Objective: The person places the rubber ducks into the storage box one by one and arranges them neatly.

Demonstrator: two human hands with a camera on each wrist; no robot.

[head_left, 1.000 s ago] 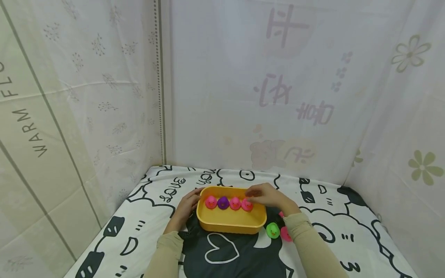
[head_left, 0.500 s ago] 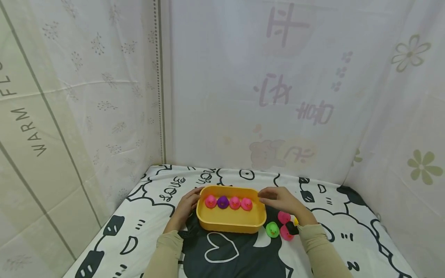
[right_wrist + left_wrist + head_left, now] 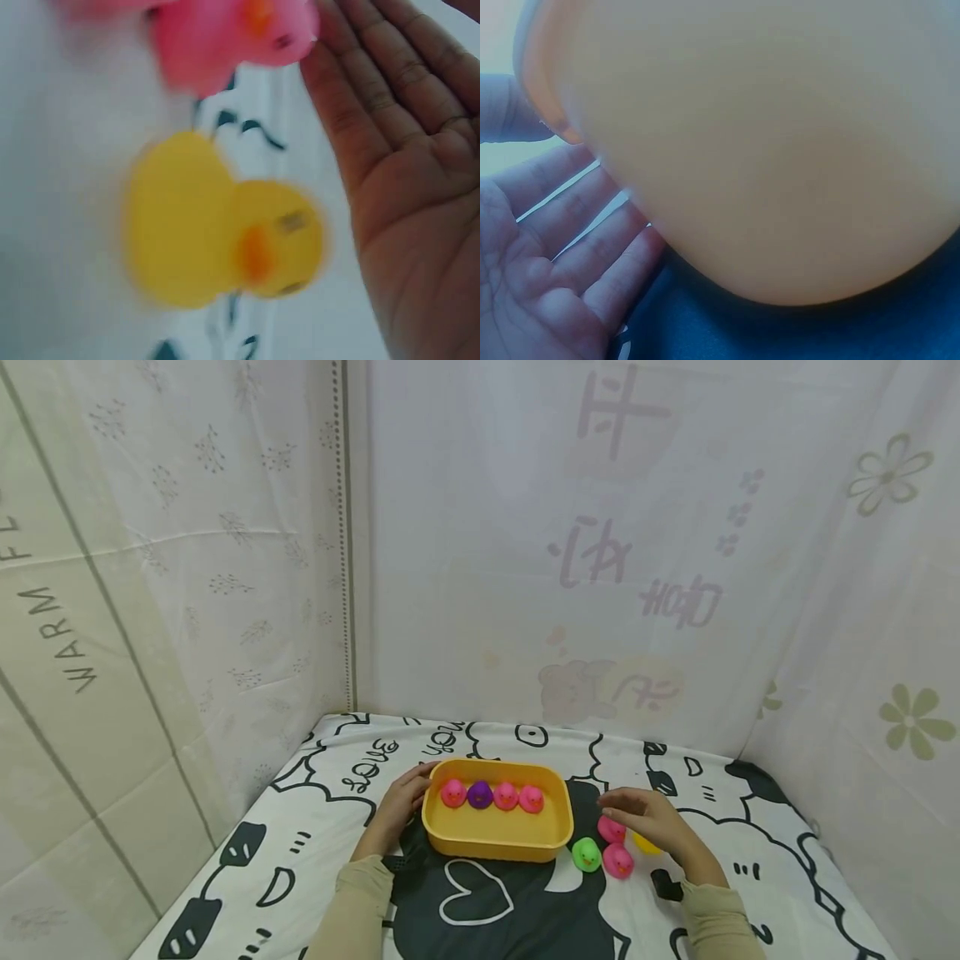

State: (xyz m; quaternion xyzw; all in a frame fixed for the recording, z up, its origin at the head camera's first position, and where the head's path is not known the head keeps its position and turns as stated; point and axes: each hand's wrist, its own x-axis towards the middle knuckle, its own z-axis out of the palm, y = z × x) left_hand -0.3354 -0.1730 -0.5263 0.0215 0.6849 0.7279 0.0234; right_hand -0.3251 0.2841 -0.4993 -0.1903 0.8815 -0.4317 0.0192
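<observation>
A yellow plastic tub [image 3: 495, 850] holds a row of toy ducks: a pink duck [image 3: 453, 793], a purple duck [image 3: 480, 794] and two more pink ones. Against the tub's left end rests my left hand [image 3: 401, 810]; its fingers look straight along the tub wall [image 3: 765, 187] in the left wrist view. To the right of the tub, my right hand [image 3: 652, 822] hovers with straight fingers and an empty palm. Below it lie a pink duck [image 3: 612, 829] and a yellow duck [image 3: 187, 225], the latter partly hidden by the hand in the head view.
Another pink duck [image 3: 618, 861] and a green duck [image 3: 587, 855] sit off the tub's right front corner. A black-and-white patterned cloth [image 3: 300, 860] covers the surface. Pale printed curtains [image 3: 465, 568] hang behind and at both sides.
My right hand has moved out of the tub, rightward and toward me, to above the loose ducks. My left hand stays at the tub, and the row inside is unchanged.
</observation>
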